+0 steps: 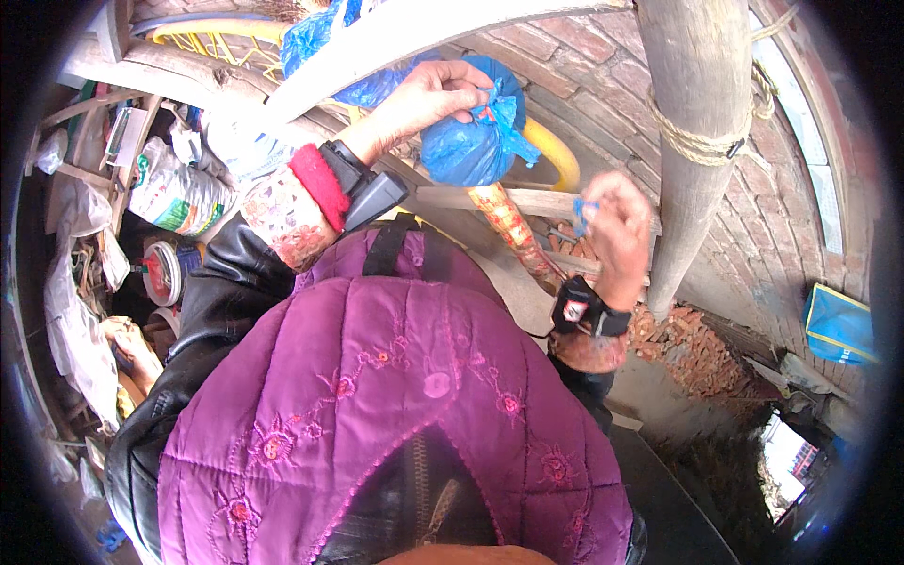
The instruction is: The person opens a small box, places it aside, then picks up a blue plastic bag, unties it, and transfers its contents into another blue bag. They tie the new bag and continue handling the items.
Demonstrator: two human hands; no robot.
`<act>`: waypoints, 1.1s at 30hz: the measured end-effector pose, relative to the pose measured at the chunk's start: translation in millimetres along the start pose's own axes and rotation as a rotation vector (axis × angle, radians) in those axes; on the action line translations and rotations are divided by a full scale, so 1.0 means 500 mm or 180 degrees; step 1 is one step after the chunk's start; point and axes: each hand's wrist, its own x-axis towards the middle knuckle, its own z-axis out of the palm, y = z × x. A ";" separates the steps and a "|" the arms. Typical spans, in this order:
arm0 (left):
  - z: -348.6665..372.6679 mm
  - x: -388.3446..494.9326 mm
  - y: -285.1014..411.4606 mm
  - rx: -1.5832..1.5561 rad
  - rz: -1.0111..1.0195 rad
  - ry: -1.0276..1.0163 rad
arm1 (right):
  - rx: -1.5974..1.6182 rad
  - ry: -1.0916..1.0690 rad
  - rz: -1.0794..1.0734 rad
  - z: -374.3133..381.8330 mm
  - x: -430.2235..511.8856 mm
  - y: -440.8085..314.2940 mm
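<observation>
My left hand reaches in from the upper left, its fingertips gripping the gathered neck of a round blue plastic bag. The bag's neck is bunched into a knot with loose ends, and its contents are hidden. To the right, my right hand is raised apart from the bag, slightly blurred. A small scrap of blue plastic is pinched in its fingers. Directly below the bag stands a mottled red-and-yellow rod, with a wooden bar beside it.
A wooden post tied with rope rises at right before a brick wall. A pale beam crosses above my left hand. Yellow tubing curves behind the bag. Sacks and a bucket crowd the left; brick rubble lies lower right.
</observation>
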 end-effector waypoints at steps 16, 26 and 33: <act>0.036 -0.003 -0.002 0.0323 0.0466 0.0183 | 0.0036 0.1629 -0.0680 0.084 0.202 0.035; 0.042 -0.013 -0.024 0.0121 0.0579 0.0453 | -0.0199 -0.0861 0.0024 0.055 0.217 0.062; 0.036 -0.013 -0.023 0.0103 0.0562 0.0178 | -0.0493 -0.0854 -0.0284 0.073 0.225 0.072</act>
